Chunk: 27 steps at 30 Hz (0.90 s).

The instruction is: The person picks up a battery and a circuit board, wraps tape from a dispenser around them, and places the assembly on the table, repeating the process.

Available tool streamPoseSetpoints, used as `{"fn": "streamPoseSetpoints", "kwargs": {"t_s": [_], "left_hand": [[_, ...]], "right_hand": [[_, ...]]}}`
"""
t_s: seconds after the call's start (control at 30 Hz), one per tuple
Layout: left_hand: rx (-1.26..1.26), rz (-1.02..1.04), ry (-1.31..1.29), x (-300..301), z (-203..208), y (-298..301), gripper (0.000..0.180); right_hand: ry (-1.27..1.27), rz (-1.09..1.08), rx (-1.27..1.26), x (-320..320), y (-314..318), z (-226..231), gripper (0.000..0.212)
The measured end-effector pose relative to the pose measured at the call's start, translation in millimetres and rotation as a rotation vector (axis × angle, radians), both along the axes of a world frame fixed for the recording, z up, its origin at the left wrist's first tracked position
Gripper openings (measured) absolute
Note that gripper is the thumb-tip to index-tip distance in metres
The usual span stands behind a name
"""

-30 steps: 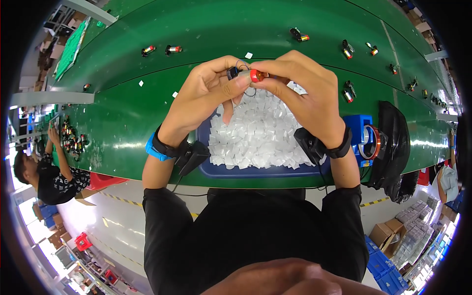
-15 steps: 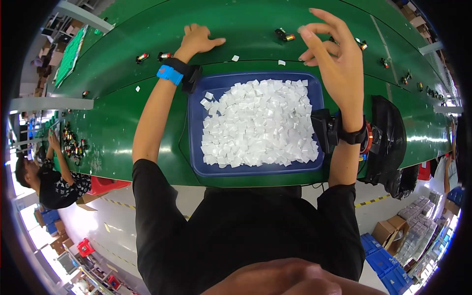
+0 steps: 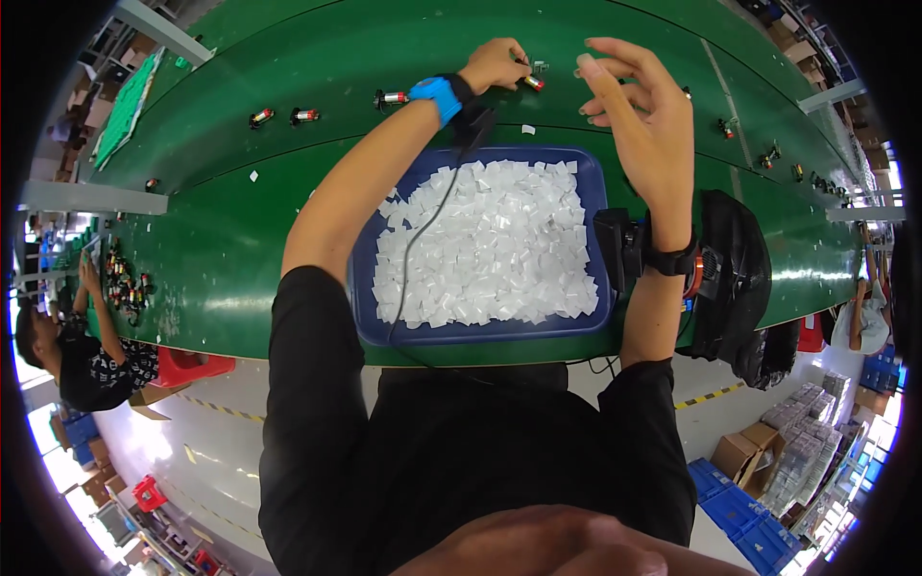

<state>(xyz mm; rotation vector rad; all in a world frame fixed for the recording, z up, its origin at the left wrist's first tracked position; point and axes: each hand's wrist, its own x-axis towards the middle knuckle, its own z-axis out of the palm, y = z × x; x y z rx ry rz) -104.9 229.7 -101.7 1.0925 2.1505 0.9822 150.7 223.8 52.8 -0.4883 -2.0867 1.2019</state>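
My left hand (image 3: 496, 65) reaches across to the far side of the green table, its fingers closed around a small black motor-like part (image 3: 533, 83) with a red and yellow cylinder end. The fingers hide some of the part. My right hand (image 3: 648, 125) is raised beyond the tray's right corner. Its thumb and forefinger are apart, the other fingers loosely bent, and nothing shows between them. Below both hands lies a blue tray (image 3: 480, 333) heaped with small white square pieces (image 3: 490, 245). Another motor-like part (image 3: 389, 99) lies beside my left wrist.
More such parts (image 3: 304, 116) lie to the left and right along the table (image 3: 240, 221). A loose white square (image 3: 528, 129) sits beyond the tray. A black bag (image 3: 735, 274) stands right of it. A co-worker (image 3: 82, 346) sits at the far left. A cable crosses the tray.
My left hand has moved right to the motor-like part and closed on it, uncovering another part on the table. My right hand has stayed raised. The whole view has shifted slightly.
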Motion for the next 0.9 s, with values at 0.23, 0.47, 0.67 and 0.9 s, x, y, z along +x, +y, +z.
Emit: {"fn": "streamPoseSetpoints", "kwargs": {"t_s": [0.23,0.47,0.67,0.9], "left_hand": [[0.581,-0.149,-0.185,54,65,-124,0.019],[0.561,0.001,-0.199,104,102,-207,0.024],[0.424,-0.132,-0.109,91,110,-225,0.025],[0.695,-0.273,0.812,85,111,-223,0.025]], "right_hand": [[-0.097,-0.104,0.460,-9,6,-27,0.033],[-0.018,0.302,0.605,-22,-28,-32,0.016],[0.052,0.356,0.770,-25,-38,-33,0.012],[0.036,0.221,0.811,-22,-39,-28,0.014]]}}
